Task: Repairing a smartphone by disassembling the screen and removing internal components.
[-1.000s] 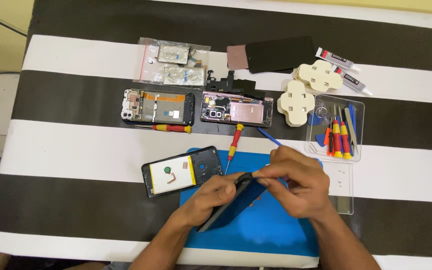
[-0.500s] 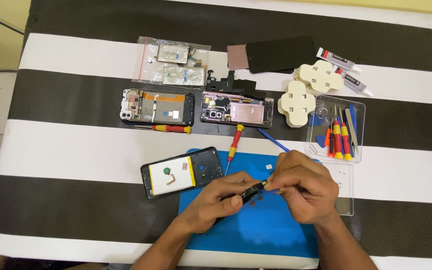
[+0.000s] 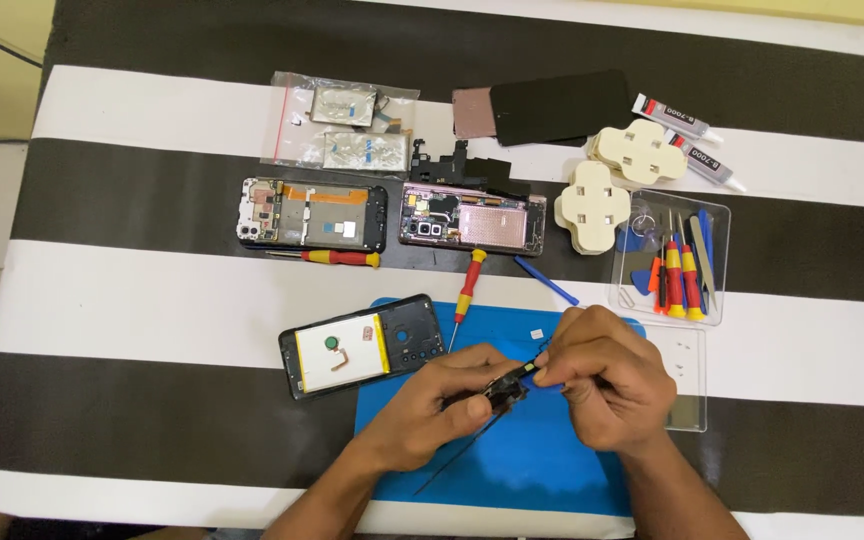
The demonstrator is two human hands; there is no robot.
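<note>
**Inspector:** Left to right. At lower centre-left, an opened phone [image 3: 362,345] lies back-up, its yellow battery exposed, half on the blue mat [image 3: 552,470]. Just right of it the left hand [image 3: 432,410] has its fingers clamped on a small dark phone part [image 3: 502,385], held above the mat. The right hand [image 3: 607,375] pinches the part's upper end, fingers closed together on it.

**Supervisor:** Risks?

**Inspector:** The part is held off the mat by fingertips only; in my judgement a slip would drop it, or flick a small piece onto the striped table [image 3: 152,300], where it would be hard to find. Opposing pulls from both hands could bend or crack it. The red-and-yellow screwdriver [image 3: 467,285] lies near the hands and could be knocked against the open phone.
</note>
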